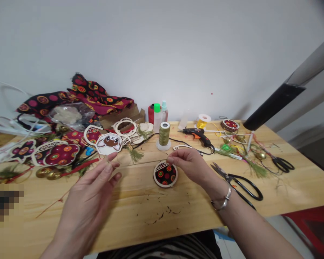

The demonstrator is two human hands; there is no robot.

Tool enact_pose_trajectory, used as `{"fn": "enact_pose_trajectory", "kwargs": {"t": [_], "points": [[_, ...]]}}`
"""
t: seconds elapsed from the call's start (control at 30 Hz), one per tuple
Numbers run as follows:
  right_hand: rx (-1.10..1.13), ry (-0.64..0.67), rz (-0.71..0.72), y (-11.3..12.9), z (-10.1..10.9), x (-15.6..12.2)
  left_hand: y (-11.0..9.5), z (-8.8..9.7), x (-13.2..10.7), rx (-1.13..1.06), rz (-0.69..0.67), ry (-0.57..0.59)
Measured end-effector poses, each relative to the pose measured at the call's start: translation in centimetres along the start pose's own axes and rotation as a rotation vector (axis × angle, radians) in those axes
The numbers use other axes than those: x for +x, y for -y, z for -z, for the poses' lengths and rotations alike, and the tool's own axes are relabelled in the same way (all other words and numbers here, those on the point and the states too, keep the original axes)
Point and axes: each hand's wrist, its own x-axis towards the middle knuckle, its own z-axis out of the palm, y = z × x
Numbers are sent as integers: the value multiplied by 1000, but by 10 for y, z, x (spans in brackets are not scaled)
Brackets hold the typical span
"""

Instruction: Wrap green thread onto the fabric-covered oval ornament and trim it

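A round wooden ornament [165,174] with black fabric and red-green dots lies flat on the wooden table [156,219]. My right hand [190,164] hovers at its upper right edge, thumb and forefinger pinched together on something too thin to name. My left hand [97,183] is to the left, fingers loosely extended, thumb and forefinger close together near a thin thread that I can barely make out. An olive-green thread spool [164,133] stands just behind the ornament.
Black scissors [239,181] lie right of my right hand, a second pair [282,163] farther right. A glue gun [198,135], yellow cord spool [203,121], bottles [158,117], tassels and bells sit behind. Patterned fabric [81,93] and several finished ornaments [61,153] crowd the left.
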Motion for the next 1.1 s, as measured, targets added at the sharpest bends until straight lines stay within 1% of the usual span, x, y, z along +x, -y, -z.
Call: {"fn": "enact_pose_trajectory", "kwargs": {"t": [0.07,0.1,0.17,0.27,0.37,0.43,0.47,0.5,0.53,0.57,0.6,0.63,0.67,0.7,0.73,0.77,0.83,0.87,0.93,1.0,1.1], "points": [[-64,7,24,-1,0,2,5,7,2,34,60,7],[-98,11,41,-1,1,2,6,11,3,62,83,33],[-173,10,94,-1,0,2,8,18,6,146,85,80],[-277,-9,207,-1,-1,1,3,30,12,409,77,85],[-345,-7,289,0,-2,-1,-11,40,19,711,4,145],[-368,2,325,1,-2,-3,-21,44,23,939,-100,168],[-375,5,341,3,-2,-3,-26,44,24,1066,-190,145],[-378,8,356,4,-2,-4,-29,43,25,1185,-315,75],[-384,15,367,6,-2,-5,-31,41,25,1244,-474,-13],[-394,22,379,8,-2,-6,-32,37,24,1252,-627,-97],[-406,31,389,10,-2,-7,-32,32,22,1237,-738,-117],[-419,40,400,12,-3,-8,-30,25,19,1183,-800,-103],[-431,50,410,13,-4,-9,-28,17,15,1118,-824,-60],[-441,62,420,15,-5,-9,-24,8,10,1048,-793,18],[-449,72,429,16,-6,-10,-20,-1,5,969,-738,127],[-459,83,437,18,-8,-11,-15,-10,0,867,-658,218],[-498,106,451,20,-10,-13,-4,-26,-8,702,-496,346],[-523,117,458,21,-11,-13,2,-32,-11,661,-445,388],[-576,132,474,23,-12,-15,11,-40,-15,657,-391,445],[-622,160,509,25,-12,-16,19,-42,-15,676,-366,483],[-680,208,571,24,-12,-16,24,-40,-13,736,-340,532]]}}
